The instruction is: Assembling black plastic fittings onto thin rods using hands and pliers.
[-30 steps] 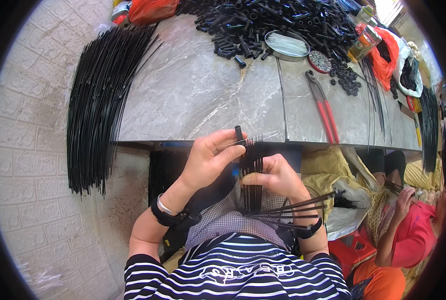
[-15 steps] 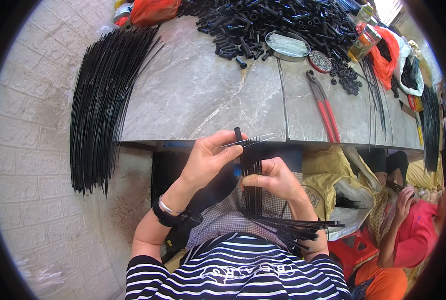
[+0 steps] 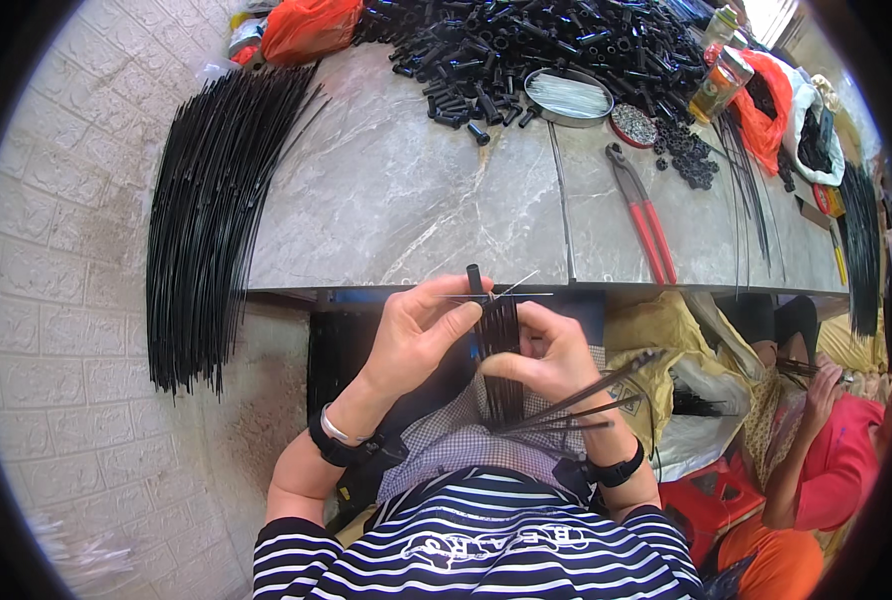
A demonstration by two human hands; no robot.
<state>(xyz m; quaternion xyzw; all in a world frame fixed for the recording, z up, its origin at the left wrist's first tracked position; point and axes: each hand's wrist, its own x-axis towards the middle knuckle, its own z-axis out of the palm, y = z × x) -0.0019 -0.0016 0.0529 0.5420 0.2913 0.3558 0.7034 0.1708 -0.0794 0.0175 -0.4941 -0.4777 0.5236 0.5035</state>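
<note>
Over my lap, my left hand [image 3: 418, 335] pinches a short black plastic tube [image 3: 474, 279], like an umbrella runner, between thumb and fingers. Thin bright wires [image 3: 514, 287] cross at the tube, their ends sticking out to both sides. My right hand [image 3: 550, 352] is closed around a bundle of thin black ribs [image 3: 501, 345], like umbrella ribs, whose upper ends gather against the wires beside the tube. Jointed lengths of the ribs [image 3: 596, 395] splay out to the right above my right forearm. Where wire and rib ends join is too small to make out.
A grey stone-patterned table [image 3: 386, 200] spans ahead. On it are a black tube heap [image 3: 566, 50], a tin of wires [image 3: 568, 97], a tin of small metal pieces [image 3: 633, 125] and red-handled pliers [image 3: 646, 220]. Black ribs [image 3: 211, 220] overhang its left edge. A person [image 3: 831, 450] sits at right.
My right hand has risen slightly toward the tube. The rib tops, spaced along the wire before, now sit bunched, and the wires cross more widely. The splayed rib lengths have swung upward.
</note>
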